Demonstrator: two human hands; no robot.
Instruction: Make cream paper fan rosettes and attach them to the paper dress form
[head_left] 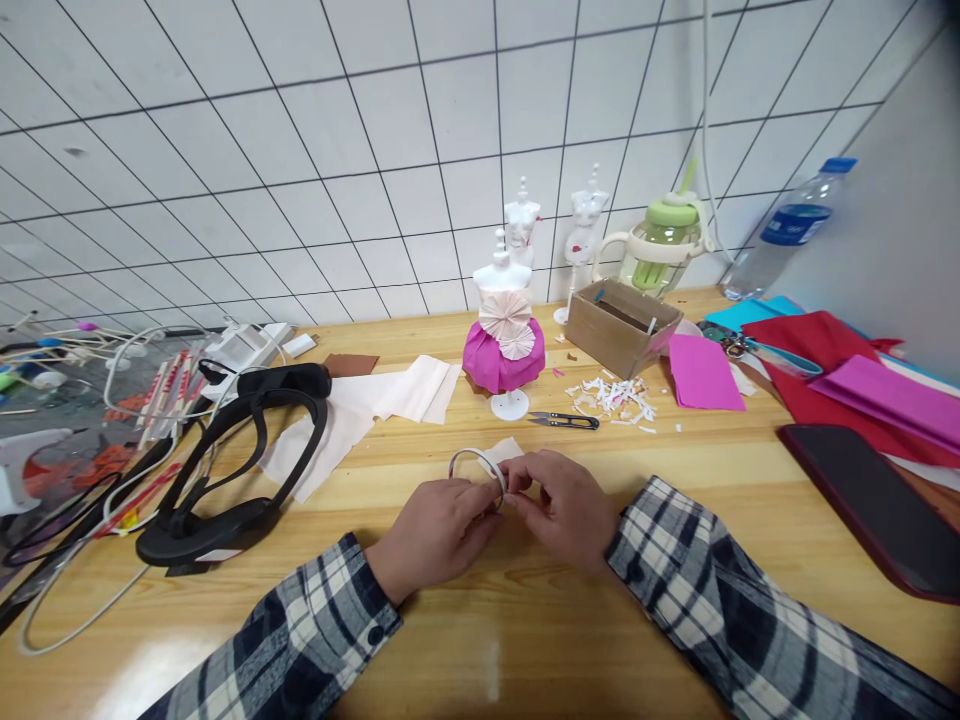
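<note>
Item: thin ring (475,470) at table (675,560) centre, pinched between my left hand (435,532) and right hand (564,508), fingers closed on its near rim; thread snips (564,421) at one o'clock, dressed mannequin (504,335) at twelve.

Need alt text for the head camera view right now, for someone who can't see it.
Both hands, left hand and right hand, pinch a thin ring over a wooden table. Behind them stand a mini mannequin in a pink paper skirt, snips and paper scraps.
</note>
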